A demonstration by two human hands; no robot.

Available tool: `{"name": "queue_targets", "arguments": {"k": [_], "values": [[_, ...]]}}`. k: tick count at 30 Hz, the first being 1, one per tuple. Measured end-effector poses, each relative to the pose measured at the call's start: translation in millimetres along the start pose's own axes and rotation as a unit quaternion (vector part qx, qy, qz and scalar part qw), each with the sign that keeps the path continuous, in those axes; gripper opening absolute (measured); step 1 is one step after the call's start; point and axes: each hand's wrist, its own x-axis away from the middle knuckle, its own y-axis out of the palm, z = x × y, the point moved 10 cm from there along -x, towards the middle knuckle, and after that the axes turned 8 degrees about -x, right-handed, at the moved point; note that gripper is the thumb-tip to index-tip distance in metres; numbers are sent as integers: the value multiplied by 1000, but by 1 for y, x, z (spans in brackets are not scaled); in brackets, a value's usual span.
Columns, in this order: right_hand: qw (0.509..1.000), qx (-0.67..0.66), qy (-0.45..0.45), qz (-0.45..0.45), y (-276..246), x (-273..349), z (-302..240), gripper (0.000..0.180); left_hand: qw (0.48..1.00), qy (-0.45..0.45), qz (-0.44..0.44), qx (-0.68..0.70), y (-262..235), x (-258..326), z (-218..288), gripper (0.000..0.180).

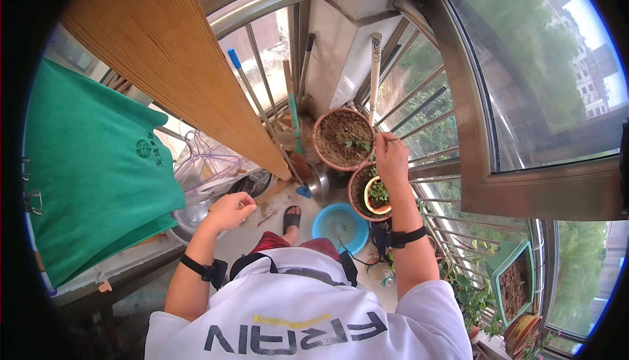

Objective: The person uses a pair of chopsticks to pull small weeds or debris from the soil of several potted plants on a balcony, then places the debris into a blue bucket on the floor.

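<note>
My right hand [392, 158] is closed around the handle of a small green hand rake [358, 144]. The rake's toothed head rests at the soil in a round terracotta-coloured pot [319, 147], near the pot's right side. Brown, crumbly soil [341, 131] fills this pot. Just below my right hand stands a second brown pot [354, 196], with a smaller yellow-rimmed pot [369, 204] of green seedlings set in it. My left hand [230, 212] hangs in the air to the left, its fingers curled together, with nothing visible in them.
A light-blue basin [341, 208] sits on the floor near my foot. At left, a green cloth [98, 170] hangs beside a slanting wooden board [170, 52]. A blue-tipped pole [252, 91] leans at the railing. An open window [537, 183] juts in at right, above a green planter [498, 268].
</note>
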Motion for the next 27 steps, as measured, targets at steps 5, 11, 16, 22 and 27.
{"name": "queue_targets", "arguments": {"k": [5, 11, 16, 22, 27], "values": [[999, -22, 16, -22, 21, 33, 32, 18, 1000, 25, -10, -10, 6, -7, 14, 25], [1000, 6, -23, -11, 21, 40, 34, 17, 998, 59, 4, -1, 6, -7, 27, 20], [1000, -1, -26, -1, 37, 41, 27, 16, 1000, 24, 3, -15, 5, -3, 16, 23], [999, -27, -25, 24, 56, 54, 56, 15, 1000, -2, -2, 15, 4, 0, 3, 24], [991, 34, 53, -119, 100, 51, 81, 20, 999, 37, 8, -9, 0, -5, 14, 23]]}}
